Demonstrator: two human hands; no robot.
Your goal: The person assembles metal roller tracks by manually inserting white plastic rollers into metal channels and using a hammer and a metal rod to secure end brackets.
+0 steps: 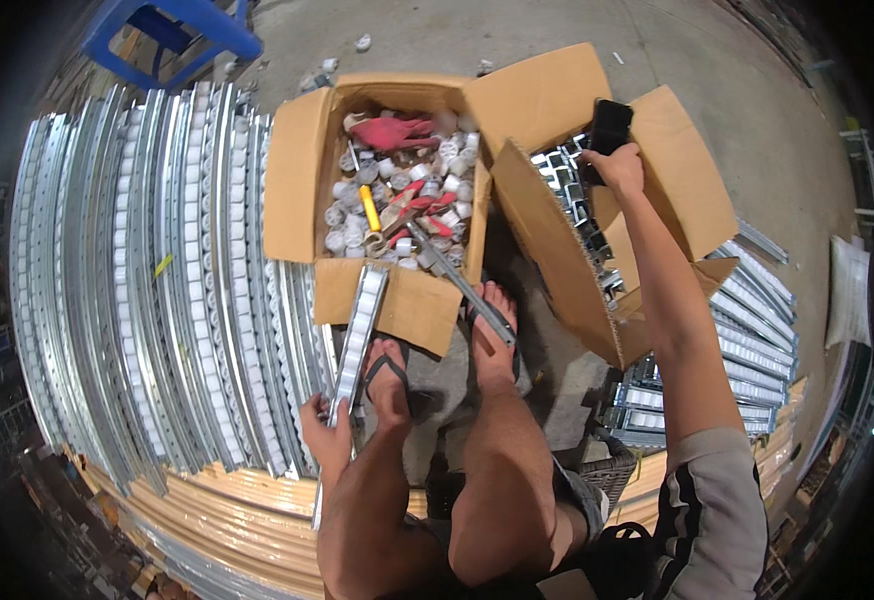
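My left hand [328, 437] is closed on a roller track [359, 325], a narrow metal rail with white rollers. The track slants up from beside my left leg, its far end resting on the front flap of an open carton [299, 180]. My right arm reaches far forward over a second carton [559, 245] full of shiny metal brackets [564, 172]. In my right hand [617, 170] is a black phone [611, 126], held at the carton's far edge; some of the fingers are hidden. A bare metal rail [465, 287] leans from the first carton toward my right foot.
White rollers [335, 215], red-and-grey gloves [394, 132] and a yellow-handled tool [369, 207] fill the left carton. Many roller tracks [147, 290] lie side by side at left; more tracks [752, 340] are stacked at right. A blue stool [172, 40] stands far left.
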